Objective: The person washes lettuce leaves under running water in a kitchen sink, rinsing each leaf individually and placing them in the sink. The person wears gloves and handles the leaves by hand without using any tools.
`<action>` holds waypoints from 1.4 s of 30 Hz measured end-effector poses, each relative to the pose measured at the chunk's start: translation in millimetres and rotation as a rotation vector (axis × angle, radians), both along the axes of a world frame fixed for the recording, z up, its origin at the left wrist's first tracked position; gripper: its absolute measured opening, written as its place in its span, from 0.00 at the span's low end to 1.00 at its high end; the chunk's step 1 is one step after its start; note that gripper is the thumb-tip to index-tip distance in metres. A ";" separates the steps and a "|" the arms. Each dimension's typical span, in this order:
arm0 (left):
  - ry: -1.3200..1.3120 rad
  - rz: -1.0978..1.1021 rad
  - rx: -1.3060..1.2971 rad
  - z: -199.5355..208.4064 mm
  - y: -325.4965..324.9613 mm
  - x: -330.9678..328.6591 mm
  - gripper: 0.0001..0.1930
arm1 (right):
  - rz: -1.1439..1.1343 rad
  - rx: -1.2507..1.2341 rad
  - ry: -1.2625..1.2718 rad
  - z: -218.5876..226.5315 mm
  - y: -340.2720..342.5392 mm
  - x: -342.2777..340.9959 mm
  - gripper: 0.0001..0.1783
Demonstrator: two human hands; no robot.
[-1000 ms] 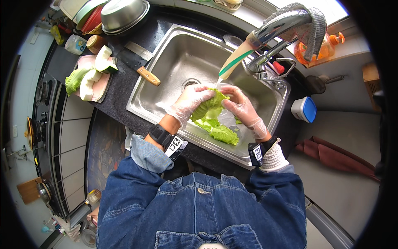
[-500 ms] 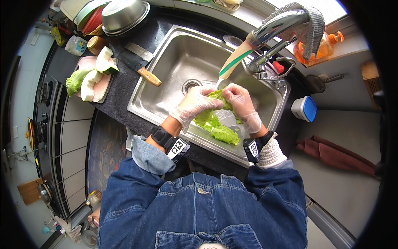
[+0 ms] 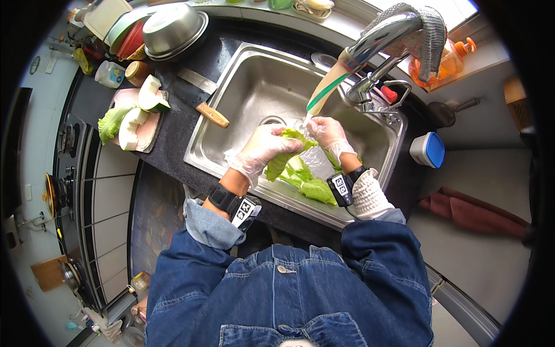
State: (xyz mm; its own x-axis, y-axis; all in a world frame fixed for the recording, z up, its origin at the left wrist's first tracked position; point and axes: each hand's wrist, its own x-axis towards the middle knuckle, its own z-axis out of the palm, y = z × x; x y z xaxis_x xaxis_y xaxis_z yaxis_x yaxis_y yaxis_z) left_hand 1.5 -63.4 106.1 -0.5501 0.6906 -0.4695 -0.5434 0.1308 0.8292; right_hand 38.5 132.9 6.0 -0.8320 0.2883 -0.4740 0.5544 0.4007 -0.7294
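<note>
Both my hands wear clear plastic gloves and are over the steel sink [image 3: 243,78]. My left hand [image 3: 261,149] is closed on a green lettuce leaf [image 3: 293,140], its thumb lying across the leaf. Fingers curled, my right hand [image 3: 329,134] is closed at the leaf's far edge, right beside the water stream; its fingertips are partly hidden. Water runs from the hose end [image 3: 326,89] on the chrome faucet [image 3: 387,37] between my hands. More lettuce leaves [image 3: 315,189] lie below my hands in the near part of the sink.
A cleaver [image 3: 213,114] lies at the sink's left rim. Left of it, a board [image 3: 151,128] holds cut melon pieces [image 3: 133,128] and a lettuce leaf [image 3: 110,124]. Metal bowls [image 3: 173,29] stand at the back left. A blue-lidded tub [image 3: 430,150] is at the right.
My right hand has shifted slightly up and its wrist has turned, a little apart from my left. The leaf hangs more from my left hand. The view has shifted slightly.
</note>
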 end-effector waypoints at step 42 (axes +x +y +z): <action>0.046 0.218 0.538 -44.3 -88.1 -29.8 0.12 | -0.492 -1.464 0.596 0.4 -1.8 64.3 0.26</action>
